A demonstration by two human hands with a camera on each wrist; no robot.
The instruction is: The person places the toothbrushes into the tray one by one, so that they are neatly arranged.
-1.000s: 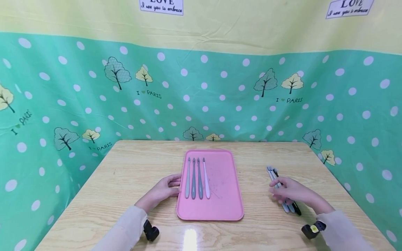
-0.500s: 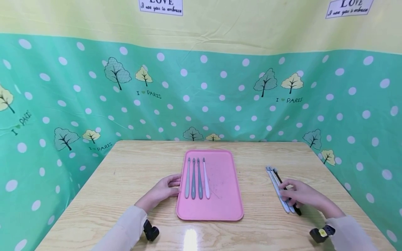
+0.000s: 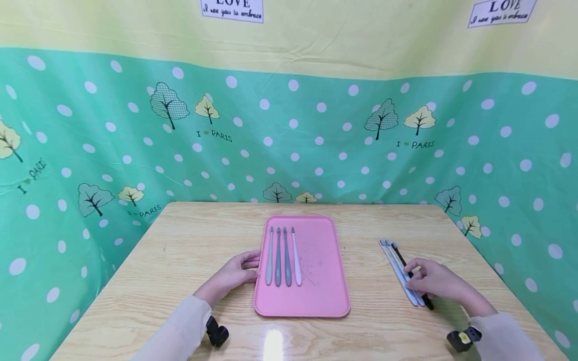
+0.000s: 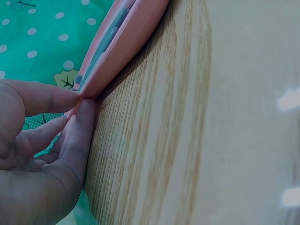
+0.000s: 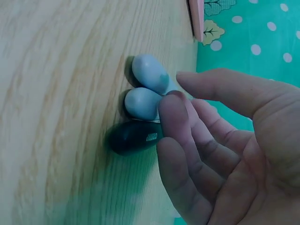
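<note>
My left hand (image 3: 236, 275) is at the left edge of the pink tray (image 3: 322, 301); in the left wrist view its thumb and a finger pinch the tray's rim (image 4: 110, 65). Several toothbrushes lie side by side on the tray's left half: a grey-green one (image 3: 270, 260), two dark grey ones and a pale pink one (image 3: 296, 260). To the right of the tray, my right hand (image 3: 433, 278) hovers over two light blue toothbrushes (image 3: 397, 271) and a black toothbrush (image 5: 133, 138). Its fingers are loosely bent, the thumb apart from them, their tips close to the handles.
The wooden table (image 3: 207, 225) stands against a green dotted curtain (image 3: 316, 125). Black wrist cameras are strapped on both forearms, the left one (image 3: 218, 335) low beside the tray. Bare wood lies between the tray and the right-hand toothbrushes.
My right hand has drawn a little to the right, and the light blue toothbrushes now lie slightly more spread out, the leftmost shifted left. My left hand and the tray have stayed put.
</note>
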